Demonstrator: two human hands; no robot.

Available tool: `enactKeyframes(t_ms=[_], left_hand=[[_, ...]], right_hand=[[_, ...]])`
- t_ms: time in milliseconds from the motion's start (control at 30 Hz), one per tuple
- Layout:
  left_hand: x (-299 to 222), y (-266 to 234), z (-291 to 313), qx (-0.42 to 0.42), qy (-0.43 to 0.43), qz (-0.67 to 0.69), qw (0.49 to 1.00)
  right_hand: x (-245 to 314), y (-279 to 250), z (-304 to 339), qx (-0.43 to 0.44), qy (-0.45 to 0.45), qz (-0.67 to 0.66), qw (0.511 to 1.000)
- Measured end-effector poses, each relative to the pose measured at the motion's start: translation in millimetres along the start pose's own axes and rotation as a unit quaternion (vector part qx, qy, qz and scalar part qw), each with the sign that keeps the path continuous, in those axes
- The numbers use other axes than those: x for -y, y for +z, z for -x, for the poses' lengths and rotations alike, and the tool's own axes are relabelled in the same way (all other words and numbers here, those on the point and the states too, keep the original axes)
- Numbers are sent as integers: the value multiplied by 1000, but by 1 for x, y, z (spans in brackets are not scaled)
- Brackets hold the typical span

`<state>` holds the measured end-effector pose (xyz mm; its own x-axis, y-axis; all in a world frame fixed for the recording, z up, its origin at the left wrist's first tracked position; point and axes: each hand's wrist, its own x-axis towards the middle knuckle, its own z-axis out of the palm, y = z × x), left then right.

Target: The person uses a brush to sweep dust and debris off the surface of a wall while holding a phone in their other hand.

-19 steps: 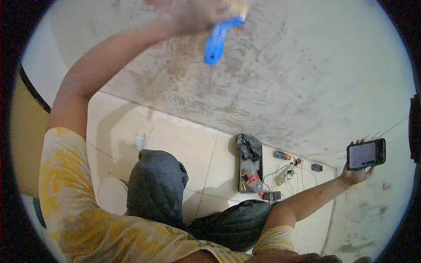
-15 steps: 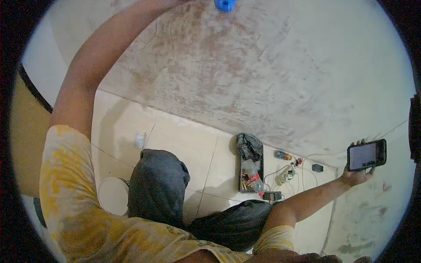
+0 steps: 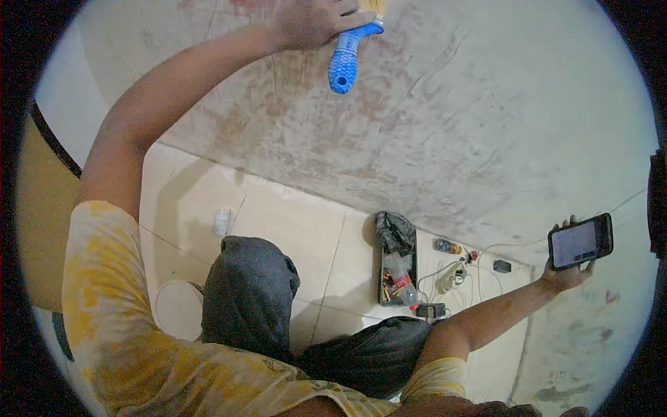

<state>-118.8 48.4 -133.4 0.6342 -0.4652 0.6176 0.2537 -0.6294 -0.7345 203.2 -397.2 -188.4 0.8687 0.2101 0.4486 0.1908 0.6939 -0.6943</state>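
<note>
High against the stained, pale wall [image 3: 445,125], my left hand [image 3: 313,24] is closed round a paintbrush [image 3: 343,66] near its metal band. The brush's blue textured handle hangs downward; its pale bristles point up and are cut off by the top edge. Whether the bristles touch the wall, I cannot tell. Out to the right, my right hand [image 3: 566,278] grips a smartphone [image 3: 581,243] in a dark case, with its lit screen facing me.
On the tiled floor [image 3: 278,201], a black tray [image 3: 381,278] holds a dark plastic bag and a clear bottle [image 3: 401,274]. Cables, a black adapter [image 3: 431,311] and a small can [image 3: 448,246] lie right of it. A white container [image 3: 222,222] and a round white bucket [image 3: 179,309] are at left.
My left hand has come down into view with the paintbrush, so more of its handle and band shows. The right hand and phone have barely shifted.
</note>
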Motion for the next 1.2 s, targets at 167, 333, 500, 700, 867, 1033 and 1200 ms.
enactKeyframes(t_ms=[167,333,500,700,867,1033,1200], left_hand=[[33,-25,-31,-24,-76,-25,997],[36,-15,-18,18,-66,-102,992],[-4,18,20,46,1,-64,997],[15,-35,-28,3,-48,-48,998],[47,-6,-33,10,-121,-109,987],[-5,25,12,77,-63,-66,993],[-22,24,21,97,43,-59,993]], right_hand=[[1,-1,2,-7,-13,24,1000],[1,-15,-6,44,-6,10,999],[3,-7,0,20,-18,12,1000],[6,-11,-1,32,-26,11,999],[1,-15,-1,30,-67,29,997],[3,-9,-1,46,-54,46,996],[2,-37,-16,146,-34,2,989]])
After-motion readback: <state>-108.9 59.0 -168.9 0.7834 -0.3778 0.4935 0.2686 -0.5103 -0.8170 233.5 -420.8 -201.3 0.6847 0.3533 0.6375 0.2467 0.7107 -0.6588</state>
